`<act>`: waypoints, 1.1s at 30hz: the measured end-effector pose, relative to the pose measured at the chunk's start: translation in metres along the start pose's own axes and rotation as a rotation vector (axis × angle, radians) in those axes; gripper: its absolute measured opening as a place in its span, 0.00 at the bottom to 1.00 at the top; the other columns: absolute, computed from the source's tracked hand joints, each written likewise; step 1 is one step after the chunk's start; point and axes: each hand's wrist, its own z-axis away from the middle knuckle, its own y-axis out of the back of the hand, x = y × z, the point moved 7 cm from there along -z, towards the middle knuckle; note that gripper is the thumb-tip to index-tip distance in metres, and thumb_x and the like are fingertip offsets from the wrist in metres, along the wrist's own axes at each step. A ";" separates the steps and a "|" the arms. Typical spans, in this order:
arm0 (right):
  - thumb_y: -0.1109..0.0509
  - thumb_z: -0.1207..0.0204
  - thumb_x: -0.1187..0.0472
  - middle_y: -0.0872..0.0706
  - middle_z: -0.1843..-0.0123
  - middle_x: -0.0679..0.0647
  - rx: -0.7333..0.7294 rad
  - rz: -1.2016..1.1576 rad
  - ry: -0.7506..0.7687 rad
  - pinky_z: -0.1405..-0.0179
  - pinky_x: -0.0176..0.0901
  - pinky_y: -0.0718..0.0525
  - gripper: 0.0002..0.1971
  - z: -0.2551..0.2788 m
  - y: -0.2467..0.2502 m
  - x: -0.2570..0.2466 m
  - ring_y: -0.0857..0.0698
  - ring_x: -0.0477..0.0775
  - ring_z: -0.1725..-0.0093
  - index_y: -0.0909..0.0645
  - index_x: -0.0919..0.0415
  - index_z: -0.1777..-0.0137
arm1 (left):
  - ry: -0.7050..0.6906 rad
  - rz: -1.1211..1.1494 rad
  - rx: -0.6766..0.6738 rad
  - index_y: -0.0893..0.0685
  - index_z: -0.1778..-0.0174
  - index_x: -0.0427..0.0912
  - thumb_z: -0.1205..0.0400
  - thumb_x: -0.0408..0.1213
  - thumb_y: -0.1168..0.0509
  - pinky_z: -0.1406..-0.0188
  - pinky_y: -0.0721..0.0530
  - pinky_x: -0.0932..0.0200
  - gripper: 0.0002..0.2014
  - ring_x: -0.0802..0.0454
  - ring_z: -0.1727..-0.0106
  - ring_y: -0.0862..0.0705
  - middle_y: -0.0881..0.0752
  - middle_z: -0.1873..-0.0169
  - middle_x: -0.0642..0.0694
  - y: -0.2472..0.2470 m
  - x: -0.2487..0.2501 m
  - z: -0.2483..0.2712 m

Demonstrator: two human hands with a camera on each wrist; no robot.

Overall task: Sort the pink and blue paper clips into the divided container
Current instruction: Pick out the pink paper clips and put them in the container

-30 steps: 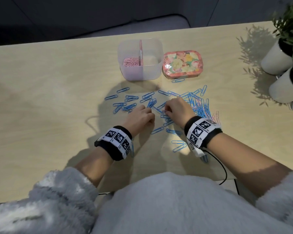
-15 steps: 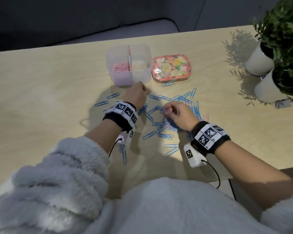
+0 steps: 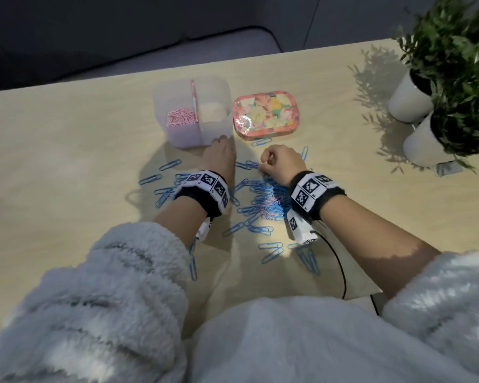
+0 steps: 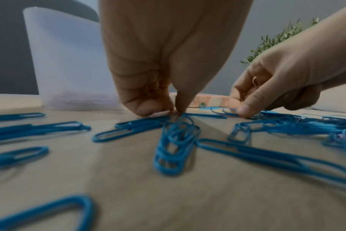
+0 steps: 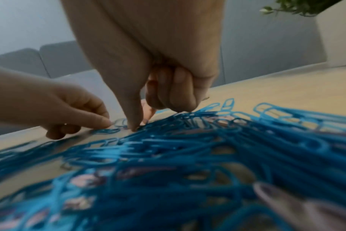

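Pink clips (image 3: pixel 181 117) fill one compartment of my container (image 3: pixel 215 128); blue clips (image 3: pixel 263 201) remain on the surface. Left hand (image 3: pixel 219 158) and right hand (image 3: pixel 281 164) each pinch at clips; I cannot tell what they grip.

- No legible text, brand or number appears in any view.
- Wristbands (image 3: pixel 205 183) carry black-and-white square marker patterns only, not readable characters.

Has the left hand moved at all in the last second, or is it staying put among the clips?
Yes. The left hand has moved away from the person toward the divided container; its fingertips now lie close to the container's near wall.
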 end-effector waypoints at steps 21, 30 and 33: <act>0.29 0.29 0.60 0.12 0.52 0.54 0.029 0.108 -0.052 0.52 0.45 0.21 0.03 0.013 0.025 0.023 0.15 0.60 0.48 0.16 0.52 0.57 | 0.349 1.199 -0.189 0.28 0.71 0.41 0.17 0.33 0.48 0.79 0.27 0.65 0.15 0.52 0.76 0.30 0.28 0.74 0.46 -0.021 0.007 -0.023; 0.36 0.27 0.61 0.11 0.55 0.57 0.157 0.097 -0.045 0.60 0.43 0.28 0.05 0.031 0.045 0.032 0.16 0.62 0.51 0.19 0.53 0.59 | -0.044 0.535 -0.120 0.25 0.43 0.34 0.18 0.26 0.51 0.57 0.25 0.57 0.13 0.44 0.56 0.21 0.20 0.55 0.39 -0.025 0.031 -0.031; 0.31 0.29 0.57 0.16 0.67 0.53 0.006 0.052 0.050 0.61 0.43 0.25 0.06 0.041 0.028 0.022 0.16 0.60 0.59 0.21 0.51 0.66 | -0.146 0.352 -0.094 0.24 0.44 0.32 0.16 0.33 0.45 0.47 0.21 0.47 0.10 0.38 0.48 0.18 0.17 0.47 0.34 -0.023 0.039 -0.029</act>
